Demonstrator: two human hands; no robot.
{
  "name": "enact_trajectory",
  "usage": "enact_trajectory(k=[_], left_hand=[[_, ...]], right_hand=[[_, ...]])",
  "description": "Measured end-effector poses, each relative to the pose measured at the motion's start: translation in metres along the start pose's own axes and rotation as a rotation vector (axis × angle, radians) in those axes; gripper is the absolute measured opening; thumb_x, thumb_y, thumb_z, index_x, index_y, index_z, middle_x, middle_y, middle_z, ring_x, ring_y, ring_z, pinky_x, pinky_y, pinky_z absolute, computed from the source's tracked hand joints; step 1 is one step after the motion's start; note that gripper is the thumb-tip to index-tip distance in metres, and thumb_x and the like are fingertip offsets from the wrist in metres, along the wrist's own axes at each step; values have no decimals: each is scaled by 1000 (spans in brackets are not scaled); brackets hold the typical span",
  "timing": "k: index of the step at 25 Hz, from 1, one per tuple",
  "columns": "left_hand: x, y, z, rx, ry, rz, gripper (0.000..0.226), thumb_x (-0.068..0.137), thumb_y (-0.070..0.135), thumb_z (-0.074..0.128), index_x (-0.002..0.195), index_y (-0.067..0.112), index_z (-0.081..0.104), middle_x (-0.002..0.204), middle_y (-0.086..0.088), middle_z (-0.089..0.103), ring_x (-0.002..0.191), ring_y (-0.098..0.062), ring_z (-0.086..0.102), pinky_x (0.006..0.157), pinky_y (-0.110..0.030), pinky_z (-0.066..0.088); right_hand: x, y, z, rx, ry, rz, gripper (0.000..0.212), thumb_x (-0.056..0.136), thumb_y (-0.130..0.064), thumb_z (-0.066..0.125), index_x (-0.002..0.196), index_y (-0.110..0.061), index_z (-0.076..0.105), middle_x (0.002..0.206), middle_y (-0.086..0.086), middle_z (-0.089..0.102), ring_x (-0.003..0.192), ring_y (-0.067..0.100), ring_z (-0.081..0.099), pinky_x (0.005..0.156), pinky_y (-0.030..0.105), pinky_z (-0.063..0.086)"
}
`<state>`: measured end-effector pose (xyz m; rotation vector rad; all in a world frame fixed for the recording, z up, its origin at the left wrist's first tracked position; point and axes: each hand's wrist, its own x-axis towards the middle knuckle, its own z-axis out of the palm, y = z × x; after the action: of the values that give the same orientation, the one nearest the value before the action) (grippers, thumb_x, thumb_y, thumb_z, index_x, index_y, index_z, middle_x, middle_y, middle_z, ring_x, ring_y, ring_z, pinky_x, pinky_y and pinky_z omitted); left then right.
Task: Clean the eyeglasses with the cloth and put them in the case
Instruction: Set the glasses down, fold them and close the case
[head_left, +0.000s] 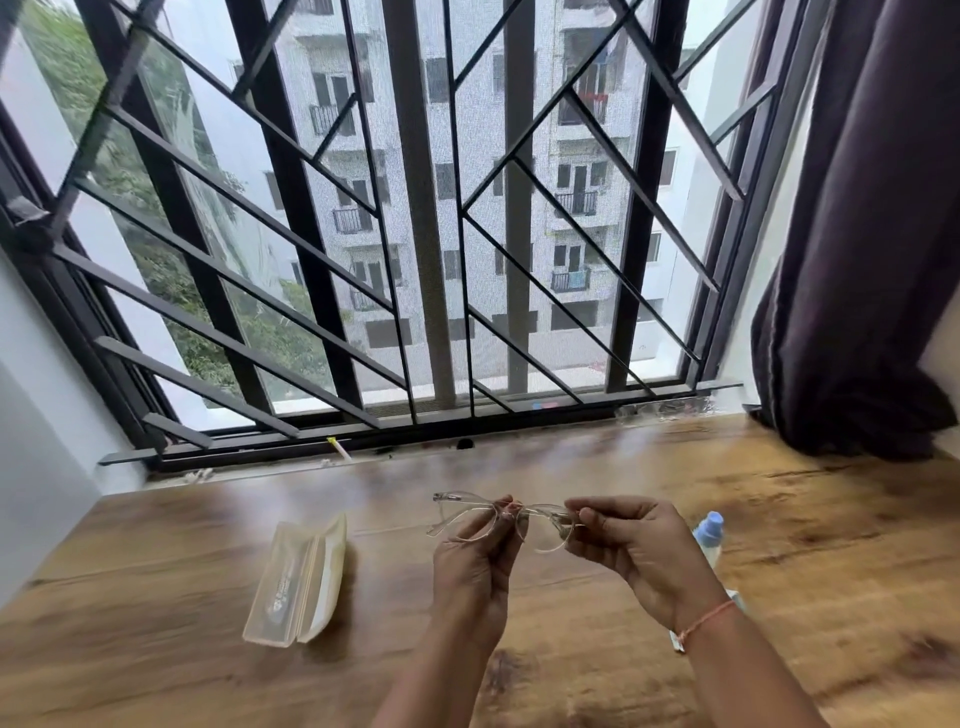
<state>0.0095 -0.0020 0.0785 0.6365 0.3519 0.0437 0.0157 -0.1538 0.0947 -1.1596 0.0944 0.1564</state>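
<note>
Clear-framed eyeglasses (540, 525) are held in the air above the wooden table (805, 530), their temple arms unfolded. My left hand (475, 566) pinches the frame near the bridge. My right hand (631, 545) pinches the frame's right end. To the left on the table lies a translucent cream glasses case (288, 587), standing open. A pale yellow cloth (336, 561) lies against the case's right side.
A small spray bottle with a blue cap (709, 535) lies on the table just right of my right hand. A barred window (415, 234) runs along the table's far edge. A dark curtain (857, 260) hangs at the right.
</note>
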Motion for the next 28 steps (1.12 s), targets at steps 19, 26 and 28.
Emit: enact_trajectory(k=[19,26,28], left_hand=[[71,-2,-64,778,194,216,40,75,-21,51,108,-3,64,89,-6,69,85,-18,62,92,-34,45],[77,-11,-77,1059,229,235,40,70,14,77,108,12,67,128,-4,55,124,-16,46,108,-34,34],[80,-12,-79,1164,237,277,36,75,16,74,109,8,66,141,-11,42,138,-22,24,113,-33,22]], right_hand=[[107,67,-26,-63,219,83,26,81,18,52,64,3,64,50,6,65,44,12,61,50,21,55],[115,88,-36,-390,244,26,18,77,14,61,74,-1,71,41,-9,61,33,-2,46,37,7,34],[117,92,-36,-478,261,7,14,76,12,62,85,4,70,39,-14,59,33,-5,46,37,5,33]])
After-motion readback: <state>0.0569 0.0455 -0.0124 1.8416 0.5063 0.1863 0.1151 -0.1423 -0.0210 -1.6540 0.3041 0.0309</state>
